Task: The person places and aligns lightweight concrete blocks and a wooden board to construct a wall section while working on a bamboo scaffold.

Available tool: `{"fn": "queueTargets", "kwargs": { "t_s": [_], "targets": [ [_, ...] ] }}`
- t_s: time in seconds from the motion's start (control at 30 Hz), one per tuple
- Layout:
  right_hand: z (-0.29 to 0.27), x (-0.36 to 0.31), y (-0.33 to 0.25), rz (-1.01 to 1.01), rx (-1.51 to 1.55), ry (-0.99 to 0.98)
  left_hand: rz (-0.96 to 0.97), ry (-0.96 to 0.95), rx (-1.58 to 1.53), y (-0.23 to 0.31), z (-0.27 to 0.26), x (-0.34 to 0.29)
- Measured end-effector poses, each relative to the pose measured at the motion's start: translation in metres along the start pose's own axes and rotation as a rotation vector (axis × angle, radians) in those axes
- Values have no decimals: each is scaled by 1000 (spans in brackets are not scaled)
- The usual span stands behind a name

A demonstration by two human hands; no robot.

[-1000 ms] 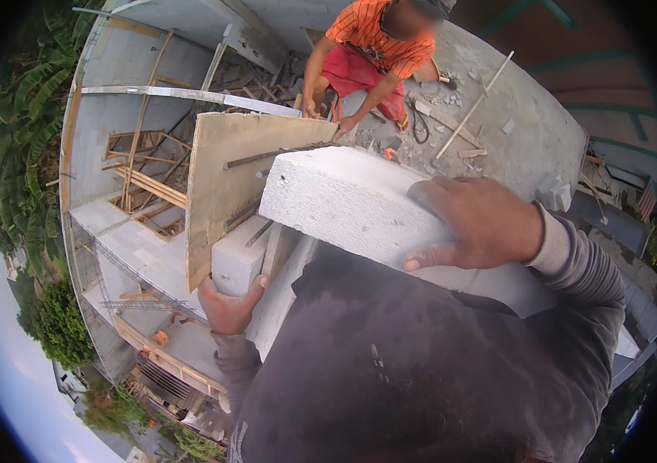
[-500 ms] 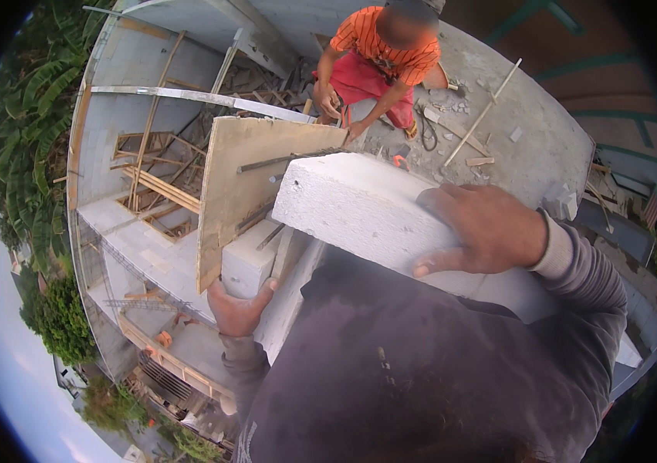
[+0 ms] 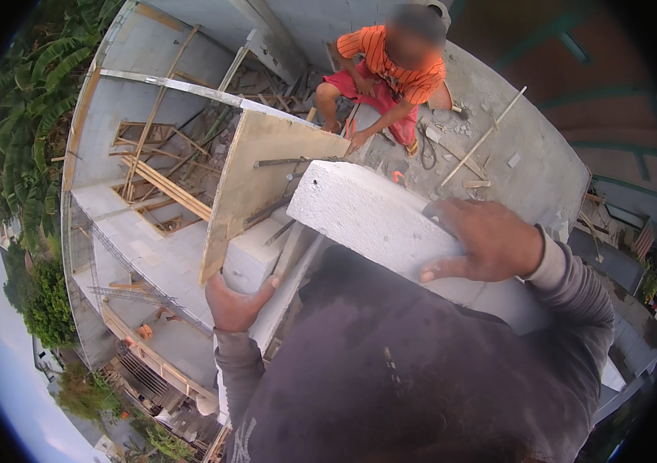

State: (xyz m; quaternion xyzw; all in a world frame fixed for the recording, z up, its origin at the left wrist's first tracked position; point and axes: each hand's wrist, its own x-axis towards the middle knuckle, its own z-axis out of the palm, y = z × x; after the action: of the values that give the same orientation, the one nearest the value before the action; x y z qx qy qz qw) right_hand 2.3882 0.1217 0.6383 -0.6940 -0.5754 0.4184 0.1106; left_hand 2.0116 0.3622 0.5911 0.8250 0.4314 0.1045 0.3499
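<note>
My right hand [image 3: 490, 239] rests on a long white lightweight block [image 3: 374, 220], its thumb on the near face and its fingers over the top edge. My left hand [image 3: 239, 301] grips around the lower end of a plywood panel [image 3: 278, 162]. Its fingers reach the panel's lower corner, and its thumb presses against a narrow board [image 3: 292, 251]. Between thumb and fingers sits the end of another white block [image 3: 251, 262]. Steel bars [image 3: 297, 161] stick out between the panel and the long block.
A co-worker [image 3: 398, 69] in an orange shirt crouches beyond the panel, one hand at its far end. A long stick [image 3: 483, 139] and rubble lie on the concrete floor [image 3: 544, 147]. To the left, the ground drops to a lower level with timber frames [image 3: 162, 185].
The view has shifted slightly, and the panel appears a little further right. Both my hands keep their places. The co-worker's raised hand has moved closer to their body.
</note>
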Motion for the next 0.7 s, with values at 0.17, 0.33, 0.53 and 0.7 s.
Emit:
{"fn": "queueTargets", "kwargs": {
  "t_s": [0.17,0.33,0.53,0.7],
  "targets": [
    [-1,-1,-4,33,35,-8,-25,4,73,12,-1,3],
    [-5,2,-11,104,-20,-55,38,50,67,13,-3,3],
    [-7,0,-19,152,18,-68,94,60,46,17,-8,3],
    [-10,2,-32,223,76,-81,-14,27,45,7,-6,-2]
  ]
}}
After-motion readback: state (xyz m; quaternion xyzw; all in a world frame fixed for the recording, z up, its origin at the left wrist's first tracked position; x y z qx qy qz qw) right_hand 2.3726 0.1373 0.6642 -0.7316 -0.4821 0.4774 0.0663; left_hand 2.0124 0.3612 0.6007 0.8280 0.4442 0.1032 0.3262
